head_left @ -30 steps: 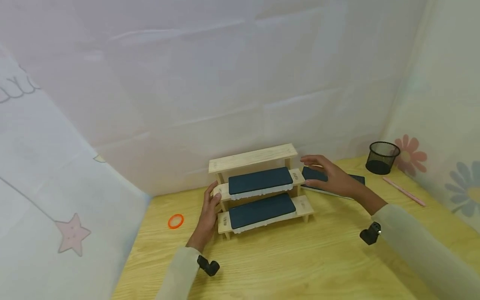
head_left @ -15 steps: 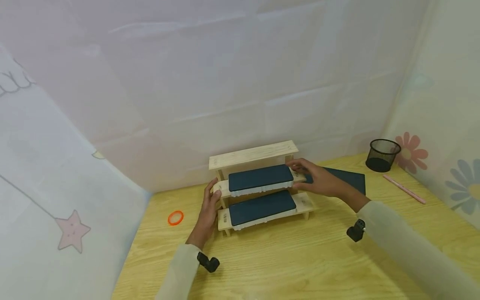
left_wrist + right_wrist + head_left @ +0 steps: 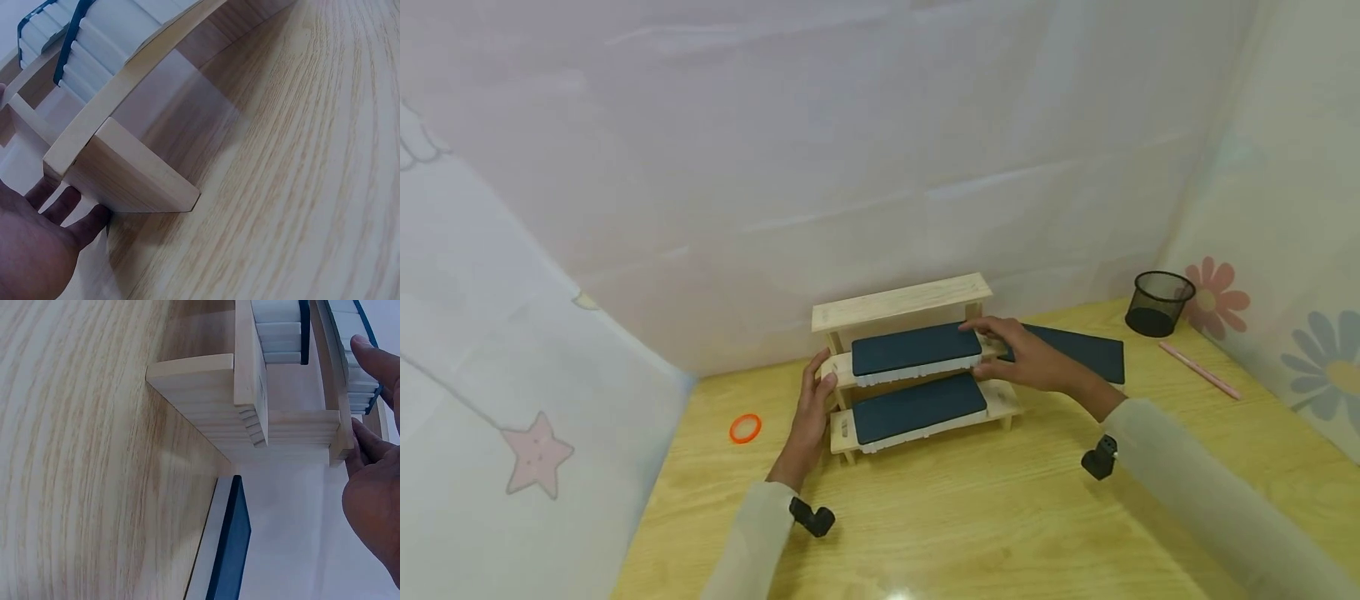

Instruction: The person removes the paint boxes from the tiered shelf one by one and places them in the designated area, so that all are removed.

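Note:
A three-tier stepped wooden shelf stands by the back wall. On its middle tier sits a white box with a dark blue lid; a similar lidded box occupies the bottom tier. My left hand holds the shelf's left end, its thumb at the middle board; in the left wrist view, fingertips touch the wood. My right hand grips the right end of the middle box, fingers over the lid's far edge and thumb in front. The right wrist view shows a digit against the box's white side.
Behind my right hand, a third dark blue lidded item lies on the wooden table. A black mesh cup and a pink stick are at far right. An orange ring lies left of the shelf.
My right hand has moved left from beside the shelf onto the right end of the middle box. My left hand stays at the shelf's left end.

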The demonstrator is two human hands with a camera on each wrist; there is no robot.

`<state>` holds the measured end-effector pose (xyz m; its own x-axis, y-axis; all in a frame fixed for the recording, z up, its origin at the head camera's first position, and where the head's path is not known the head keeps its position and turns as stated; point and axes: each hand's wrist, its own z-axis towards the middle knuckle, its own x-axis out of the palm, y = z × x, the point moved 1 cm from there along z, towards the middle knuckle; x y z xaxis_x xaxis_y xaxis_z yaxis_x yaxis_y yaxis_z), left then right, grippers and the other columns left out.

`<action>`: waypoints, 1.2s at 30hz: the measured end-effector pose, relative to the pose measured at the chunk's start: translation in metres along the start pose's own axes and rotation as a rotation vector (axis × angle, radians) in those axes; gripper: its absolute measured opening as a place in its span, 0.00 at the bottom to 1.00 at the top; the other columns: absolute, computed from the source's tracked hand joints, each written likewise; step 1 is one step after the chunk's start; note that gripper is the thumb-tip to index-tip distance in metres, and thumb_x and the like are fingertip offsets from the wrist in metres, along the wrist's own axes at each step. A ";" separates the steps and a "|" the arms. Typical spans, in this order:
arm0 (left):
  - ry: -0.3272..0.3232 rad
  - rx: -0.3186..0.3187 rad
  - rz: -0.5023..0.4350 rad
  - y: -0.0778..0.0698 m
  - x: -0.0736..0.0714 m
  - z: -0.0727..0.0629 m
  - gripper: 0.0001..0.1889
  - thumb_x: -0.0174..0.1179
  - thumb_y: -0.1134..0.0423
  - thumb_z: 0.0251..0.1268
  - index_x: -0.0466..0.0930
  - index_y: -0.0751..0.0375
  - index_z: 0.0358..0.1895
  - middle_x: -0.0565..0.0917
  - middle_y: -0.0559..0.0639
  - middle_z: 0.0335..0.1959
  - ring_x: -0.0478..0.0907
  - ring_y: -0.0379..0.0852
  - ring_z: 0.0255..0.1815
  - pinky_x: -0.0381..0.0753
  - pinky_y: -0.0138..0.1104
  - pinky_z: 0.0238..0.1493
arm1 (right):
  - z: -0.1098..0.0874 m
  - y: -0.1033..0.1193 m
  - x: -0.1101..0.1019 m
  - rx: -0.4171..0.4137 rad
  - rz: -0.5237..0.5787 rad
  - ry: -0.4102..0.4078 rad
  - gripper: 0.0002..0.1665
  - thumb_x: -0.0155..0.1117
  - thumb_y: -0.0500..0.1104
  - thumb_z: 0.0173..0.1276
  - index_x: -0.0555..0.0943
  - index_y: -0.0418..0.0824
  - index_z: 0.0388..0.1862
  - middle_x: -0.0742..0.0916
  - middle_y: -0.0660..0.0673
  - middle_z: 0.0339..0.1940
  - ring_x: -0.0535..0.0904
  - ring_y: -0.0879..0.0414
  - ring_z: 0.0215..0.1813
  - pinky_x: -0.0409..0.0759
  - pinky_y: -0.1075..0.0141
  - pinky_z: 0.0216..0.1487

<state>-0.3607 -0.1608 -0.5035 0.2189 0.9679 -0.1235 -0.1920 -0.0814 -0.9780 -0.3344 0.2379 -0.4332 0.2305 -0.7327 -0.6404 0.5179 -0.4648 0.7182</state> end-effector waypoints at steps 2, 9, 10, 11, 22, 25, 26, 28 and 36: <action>0.009 -0.001 -0.003 0.001 -0.001 -0.001 0.27 0.44 0.38 0.79 0.52 0.23 0.77 0.46 0.36 0.79 0.48 0.55 0.79 0.47 0.69 0.69 | 0.001 0.000 0.002 -0.005 -0.017 -0.003 0.38 0.67 0.51 0.72 0.63 0.60 0.77 0.63 0.52 0.75 0.59 0.45 0.76 0.66 0.37 0.66; 0.012 0.004 -0.014 0.000 -0.002 0.001 0.27 0.43 0.39 0.80 0.52 0.25 0.78 0.45 0.33 0.79 0.47 0.56 0.79 0.45 0.70 0.68 | 0.006 0.002 0.003 -0.060 -0.080 -0.036 0.33 0.64 0.50 0.74 0.66 0.55 0.75 0.69 0.51 0.72 0.62 0.43 0.69 0.68 0.41 0.63; 0.016 0.003 -0.014 -0.001 -0.002 0.001 0.27 0.43 0.40 0.80 0.51 0.25 0.78 0.44 0.33 0.79 0.46 0.56 0.79 0.45 0.71 0.68 | 0.007 0.002 0.003 -0.068 -0.087 -0.039 0.33 0.64 0.50 0.74 0.66 0.54 0.75 0.69 0.51 0.72 0.62 0.43 0.69 0.68 0.41 0.63; 0.021 -0.001 -0.016 -0.003 -0.002 0.000 0.27 0.43 0.41 0.81 0.51 0.26 0.78 0.44 0.34 0.79 0.46 0.56 0.79 0.45 0.71 0.68 | 0.007 0.002 0.003 -0.076 -0.097 -0.041 0.33 0.64 0.50 0.74 0.66 0.53 0.75 0.69 0.50 0.72 0.62 0.43 0.70 0.67 0.41 0.63; 0.039 -0.044 -0.015 -0.018 -0.001 -0.009 0.28 0.44 0.45 0.82 0.50 0.31 0.79 0.44 0.42 0.81 0.43 0.58 0.80 0.46 0.70 0.69 | 0.004 0.007 0.004 -0.096 0.057 -0.051 0.33 0.65 0.41 0.74 0.65 0.45 0.74 0.69 0.44 0.73 0.63 0.43 0.75 0.64 0.42 0.70; 0.021 -0.031 -0.002 -0.006 -0.001 -0.006 0.27 0.44 0.42 0.80 0.51 0.25 0.78 0.44 0.40 0.80 0.42 0.57 0.80 0.44 0.71 0.68 | 0.004 0.010 0.004 -0.087 0.119 -0.051 0.34 0.64 0.36 0.73 0.64 0.39 0.75 0.69 0.39 0.73 0.62 0.40 0.76 0.61 0.40 0.71; 0.016 -0.028 0.003 -0.002 -0.001 -0.005 0.27 0.44 0.40 0.80 0.51 0.23 0.77 0.44 0.38 0.80 0.42 0.56 0.80 0.44 0.71 0.68 | 0.004 0.010 0.004 -0.087 0.129 -0.050 0.34 0.64 0.36 0.73 0.64 0.39 0.75 0.69 0.39 0.73 0.61 0.40 0.76 0.60 0.39 0.71; 0.002 -0.019 0.011 0.003 0.000 -0.004 0.26 0.44 0.38 0.79 0.53 0.20 0.76 0.45 0.36 0.79 0.43 0.55 0.80 0.45 0.72 0.68 | 0.003 0.009 0.003 -0.079 0.136 -0.049 0.34 0.64 0.37 0.74 0.65 0.41 0.75 0.68 0.40 0.73 0.61 0.40 0.76 0.60 0.39 0.71; -0.014 -0.008 0.014 0.006 0.003 -0.002 0.26 0.45 0.37 0.78 0.54 0.19 0.75 0.46 0.36 0.79 0.45 0.57 0.80 0.47 0.72 0.67 | 0.001 0.004 0.001 -0.063 0.188 -0.040 0.34 0.64 0.40 0.74 0.65 0.45 0.76 0.61 0.41 0.78 0.58 0.40 0.78 0.61 0.39 0.70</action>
<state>-0.3593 -0.1584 -0.5104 0.2026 0.9699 -0.1352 -0.1871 -0.0972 -0.9775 -0.3325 0.2348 -0.4312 0.2955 -0.8232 -0.4848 0.5194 -0.2874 0.8047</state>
